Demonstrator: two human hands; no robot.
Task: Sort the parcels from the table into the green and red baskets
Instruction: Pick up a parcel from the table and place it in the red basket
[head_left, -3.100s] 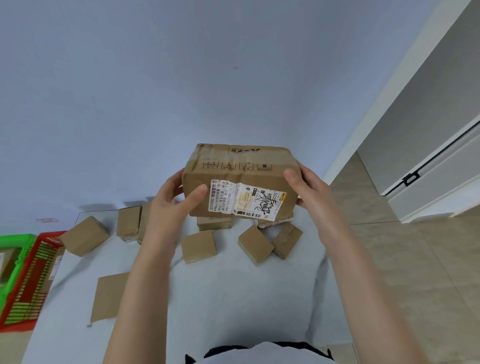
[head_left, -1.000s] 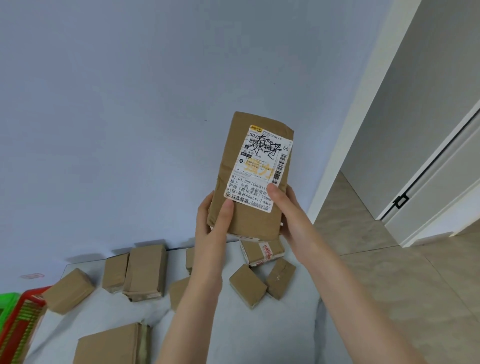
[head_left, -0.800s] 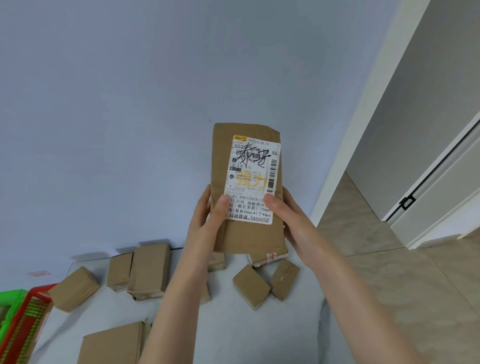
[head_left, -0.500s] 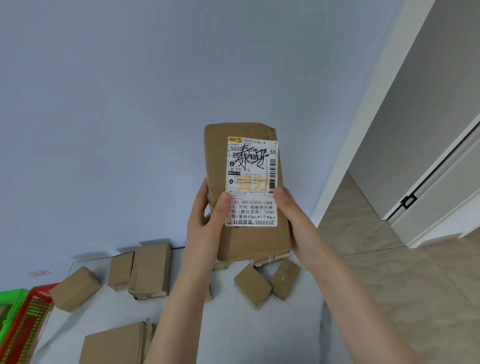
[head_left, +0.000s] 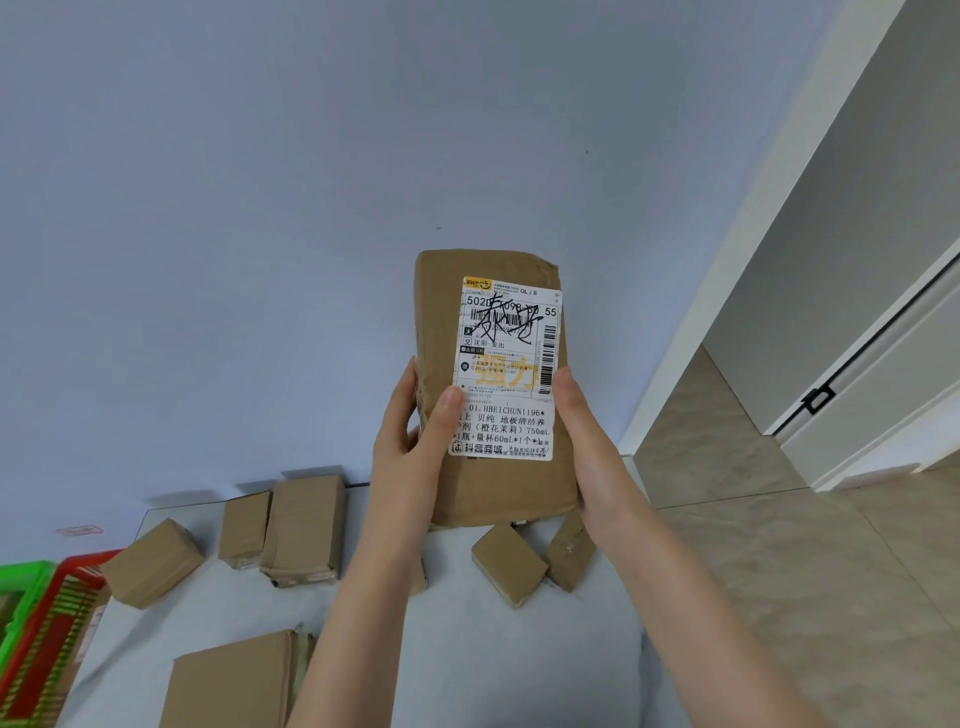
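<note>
While gripped upright by left hand (head_left: 410, 452) and right hand (head_left: 587, 457), clear above desk (head_left: 519, 675). Creased brown cardboard parcel (head_left: 436, 322), smooth white label (head_left: 506, 364).

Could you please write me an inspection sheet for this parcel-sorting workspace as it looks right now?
Surface: table covered in pale grey cloth, set against the wall.
Job's things: labelled parcel held upright above the table; at least six brown parcels lie on the table; green basket and red basket sit side by side past the table's left end.
Clutter: nothing seen.
Hands: left hand and right hand each grip a lower side of the labelled parcel.
Cables: nothing seen.
Surroundings: blue wall, tiled floor, white door frame at right.
</note>
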